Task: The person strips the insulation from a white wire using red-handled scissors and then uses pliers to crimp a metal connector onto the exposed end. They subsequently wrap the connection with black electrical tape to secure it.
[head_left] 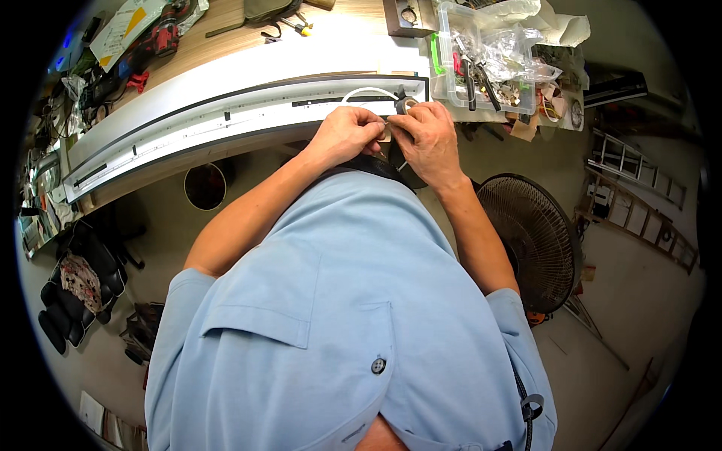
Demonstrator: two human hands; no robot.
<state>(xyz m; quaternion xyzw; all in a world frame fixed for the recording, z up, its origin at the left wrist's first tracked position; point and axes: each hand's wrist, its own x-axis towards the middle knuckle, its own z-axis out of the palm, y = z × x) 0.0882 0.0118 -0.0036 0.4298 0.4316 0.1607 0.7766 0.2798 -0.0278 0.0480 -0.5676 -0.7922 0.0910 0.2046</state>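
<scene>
My left hand (353,135) and my right hand (425,143) meet at the front edge of the bench, fingers pinched around something small and light-coloured between them, too hidden to name. A dark ring-shaped thing with a pale middle, perhaps a tape roll (407,105), sits just above my right fingertips. A white cable (368,90) arches beside it inside a long, black-edged fixture (180,135), which has a white channel with a strip of small components and lies along the bench front.
A clear bin (481,68) of tools and parts and a dark box (406,15) stand behind. A red-and-black power tool (165,37) lies back left. Below are a black fan (526,233), ladders (632,203), a black chair (79,293) and a bucket (204,186).
</scene>
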